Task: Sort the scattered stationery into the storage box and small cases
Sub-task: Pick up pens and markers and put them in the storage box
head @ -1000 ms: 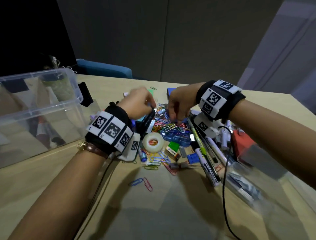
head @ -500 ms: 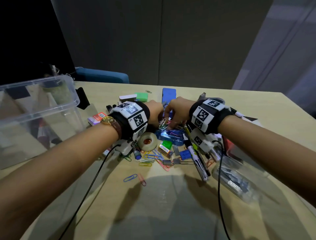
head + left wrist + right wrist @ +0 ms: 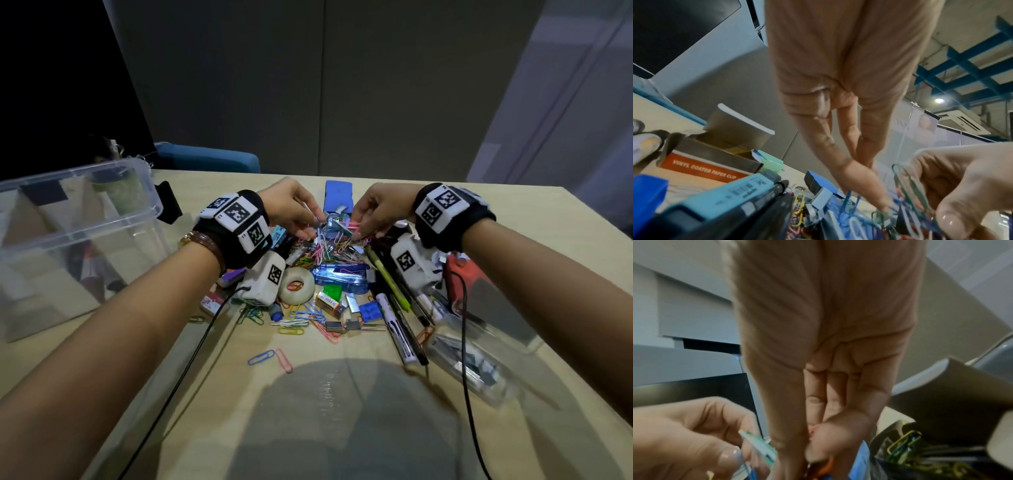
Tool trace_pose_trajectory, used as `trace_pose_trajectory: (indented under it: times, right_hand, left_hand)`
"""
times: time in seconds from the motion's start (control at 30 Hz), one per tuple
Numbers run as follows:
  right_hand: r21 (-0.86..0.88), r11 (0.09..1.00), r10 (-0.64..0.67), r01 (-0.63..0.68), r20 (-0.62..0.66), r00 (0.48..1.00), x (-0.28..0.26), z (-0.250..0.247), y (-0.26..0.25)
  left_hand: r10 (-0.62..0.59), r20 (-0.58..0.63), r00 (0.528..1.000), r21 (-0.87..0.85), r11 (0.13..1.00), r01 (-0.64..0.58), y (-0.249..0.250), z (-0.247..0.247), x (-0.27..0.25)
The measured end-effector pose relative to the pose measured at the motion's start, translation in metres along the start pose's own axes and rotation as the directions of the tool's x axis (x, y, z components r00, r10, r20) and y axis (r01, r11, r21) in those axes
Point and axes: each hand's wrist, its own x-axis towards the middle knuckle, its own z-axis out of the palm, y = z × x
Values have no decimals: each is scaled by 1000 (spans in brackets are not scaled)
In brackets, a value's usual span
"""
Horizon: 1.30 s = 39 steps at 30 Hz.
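A tangled heap of coloured paper clips (image 3: 325, 245) lies mid-table. My left hand (image 3: 301, 219) hovers over its left side and pinches some clips; in the left wrist view its fingertips (image 3: 880, 205) reach down into them. My right hand (image 3: 368, 222) pinches clips on the right side, an orange one (image 3: 813, 432) between thumb and fingers. A blue see-through small case (image 3: 339, 277) lies just in front of the heap. The clear storage box (image 3: 102, 222) stands at the left.
A tape roll (image 3: 296, 284), markers (image 3: 397, 322), binder clips, a clear pen case (image 3: 462, 359) and a red item (image 3: 469, 274) crowd the front and right. Loose clips (image 3: 270, 358) lie nearer me. A paper clip carton (image 3: 705, 168) sits beside my left hand.
Both hands have risen slightly from the heap and drawn a little apart, with clips caught in their fingers. The head view has tilted up.
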Motion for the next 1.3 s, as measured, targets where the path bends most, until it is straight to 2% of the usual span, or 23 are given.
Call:
trace_pose_trajectory:
  times: [0.17, 0.3, 0.63, 0.73, 0.87, 1.1, 1.23, 1.3]
  right_hand:
    - [88, 996, -28, 28, -1, 1000, -4, -6, 0]
    - [215, 974, -56, 69, -64, 996, -4, -6, 0]
    - [391, 917, -67, 82, -52, 996, -9, -10, -12]
    - [471, 879, -46, 81, -86, 995, -10, -13, -14]
    - [521, 850, -31, 70, -84, 996, -8, -15, -14]
    - [510, 860, 3, 24, -52, 999, -4, -17, -18]
    - [522, 853, 47, 6, -90, 995, 5, -20, -22]
    - [536, 843, 39, 31, -118, 992, 11, -18, -27]
  left_hand:
    - [-55, 29, 998, -68, 996, 57, 5, 9, 1]
    - [-74, 25, 997, -251, 965, 77, 17, 17, 0]
    - [-42, -165, 985, -398, 917, -28, 21, 14, -1]
    - [-62, -201, 978, -497, 867, -47, 17, 9, -2]
    - [-86, -189, 978, -610, 791, -48, 11, 0, -7]
    - [-86, -287, 954, -612, 783, -113, -1, -12, -14]
    - [-123, -378, 917, -719, 664, -207, -26, -28, -23]
    - [-155, -395, 906, -737, 642, -212, -40, -32, -30]
